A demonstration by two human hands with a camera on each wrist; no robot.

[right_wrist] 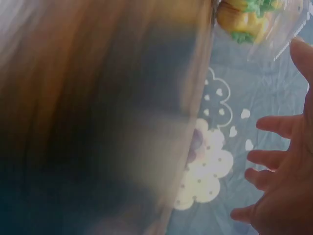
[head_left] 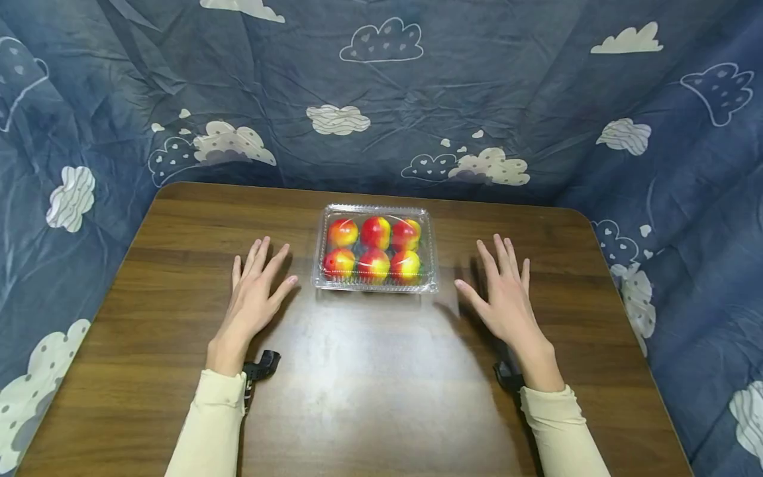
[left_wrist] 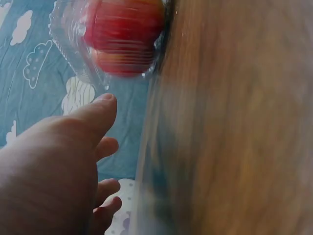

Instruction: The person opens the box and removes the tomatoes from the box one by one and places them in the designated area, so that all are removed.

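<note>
A clear plastic clamshell box (head_left: 375,287) sits on the table, its lid down over several red-and-yellow fruits (head_left: 374,265) in two rows. To its left is my left hand (head_left: 253,298), fingers spread and straight, apart from the box and holding nothing. My right hand (head_left: 505,298) is spread in the same way on the other side, also apart from it. The left wrist view has the thumb of the left hand (left_wrist: 54,156) pointing toward the box's red fruits (left_wrist: 124,29). Green leafy bits show on the yellow fruit (right_wrist: 237,19) in the right wrist view.
The brown wooden table (head_left: 369,397) carries the box near its far edge. Behind and at both sides hangs a blue cloth (head_left: 489,79) with white clouds. A black wrist camera (head_left: 262,366) is on the left wrist, and another black device (head_left: 508,376) on the right.
</note>
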